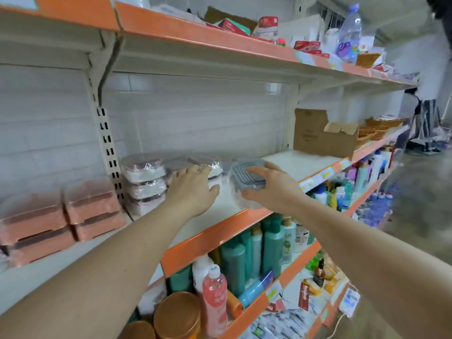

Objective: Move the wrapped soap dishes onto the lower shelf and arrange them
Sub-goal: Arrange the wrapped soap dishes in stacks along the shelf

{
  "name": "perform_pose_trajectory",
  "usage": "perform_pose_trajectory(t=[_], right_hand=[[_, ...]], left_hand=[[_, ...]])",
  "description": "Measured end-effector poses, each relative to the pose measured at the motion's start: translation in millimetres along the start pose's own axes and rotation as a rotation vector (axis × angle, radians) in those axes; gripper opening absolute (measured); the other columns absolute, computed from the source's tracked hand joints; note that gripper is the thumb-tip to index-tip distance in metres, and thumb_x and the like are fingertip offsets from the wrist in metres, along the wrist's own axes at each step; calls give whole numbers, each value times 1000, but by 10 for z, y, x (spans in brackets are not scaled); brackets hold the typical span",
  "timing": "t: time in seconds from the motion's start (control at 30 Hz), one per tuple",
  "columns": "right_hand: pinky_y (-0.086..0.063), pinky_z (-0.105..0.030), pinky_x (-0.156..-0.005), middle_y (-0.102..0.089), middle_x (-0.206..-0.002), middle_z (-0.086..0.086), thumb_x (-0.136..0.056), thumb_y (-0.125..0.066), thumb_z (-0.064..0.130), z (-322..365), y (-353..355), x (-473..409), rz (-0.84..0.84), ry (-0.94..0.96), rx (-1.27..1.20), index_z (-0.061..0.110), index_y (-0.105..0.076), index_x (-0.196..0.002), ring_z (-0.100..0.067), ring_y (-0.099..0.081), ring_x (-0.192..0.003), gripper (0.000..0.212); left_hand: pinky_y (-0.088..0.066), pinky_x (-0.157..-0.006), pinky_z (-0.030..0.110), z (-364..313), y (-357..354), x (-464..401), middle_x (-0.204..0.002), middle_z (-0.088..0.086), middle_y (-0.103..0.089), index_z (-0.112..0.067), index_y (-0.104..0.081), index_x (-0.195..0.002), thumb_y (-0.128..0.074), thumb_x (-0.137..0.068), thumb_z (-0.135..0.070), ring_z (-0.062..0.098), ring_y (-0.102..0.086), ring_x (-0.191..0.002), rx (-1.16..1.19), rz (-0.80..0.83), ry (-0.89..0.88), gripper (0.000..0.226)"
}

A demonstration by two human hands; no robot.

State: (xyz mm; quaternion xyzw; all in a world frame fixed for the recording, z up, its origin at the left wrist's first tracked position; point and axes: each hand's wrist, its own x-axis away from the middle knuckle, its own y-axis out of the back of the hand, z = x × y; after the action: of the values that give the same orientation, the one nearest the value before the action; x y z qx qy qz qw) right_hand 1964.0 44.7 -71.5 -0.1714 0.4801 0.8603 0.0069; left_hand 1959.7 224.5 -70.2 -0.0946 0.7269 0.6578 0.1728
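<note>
A grey wrapped soap dish (242,174) sits on the white middle shelf (293,165), and my right hand (271,187) grips it from the right, fingers over its top and thumb under its near edge. My left hand (193,189) reaches with straight fingers to a stack of white wrapped soap dishes (215,172) and touches its front. A second stack of white wrapped dishes (144,182) stands further left by the upright. Pink wrapped soap dishes (63,214) are stacked at the far left of the shelf.
A cardboard box (322,135) stands on the same shelf to the right. The top shelf (220,37) carries red packets and a water bottle (349,33). Shampoo bottles (244,255) and other bottles fill the shelves below. The orange shelf edge (220,233) runs under my hands.
</note>
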Motion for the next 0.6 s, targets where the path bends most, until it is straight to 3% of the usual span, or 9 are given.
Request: perform_pose_trajectory(t=[0.37, 0.6], right_hand=[[-32, -26, -104, -16, -156, 5, -80, -65, 46, -1226, 214, -1466, -26, -80, 86, 32, -41, -140, -20, -36, -135, 66], [-37, -25, -99, -16, -156, 3, -79, -67, 42, -1981, 108, -2352, 14, -54, 61, 29, -42, -139, -23, -40, -131, 67]], left_hand=[[-27, -105, 33, -623, -763, -1622, -144, 7, -35, -16, -30, -143, -43, -94, -34, 29, -32, -131, 87, 79, -87, 54], [-27, -105, 32, -909, -1289, -2318, -146, 6, -32, -16, -28, -143, -43, -94, -34, 27, -31, -131, 87, 139, -23, 55]])
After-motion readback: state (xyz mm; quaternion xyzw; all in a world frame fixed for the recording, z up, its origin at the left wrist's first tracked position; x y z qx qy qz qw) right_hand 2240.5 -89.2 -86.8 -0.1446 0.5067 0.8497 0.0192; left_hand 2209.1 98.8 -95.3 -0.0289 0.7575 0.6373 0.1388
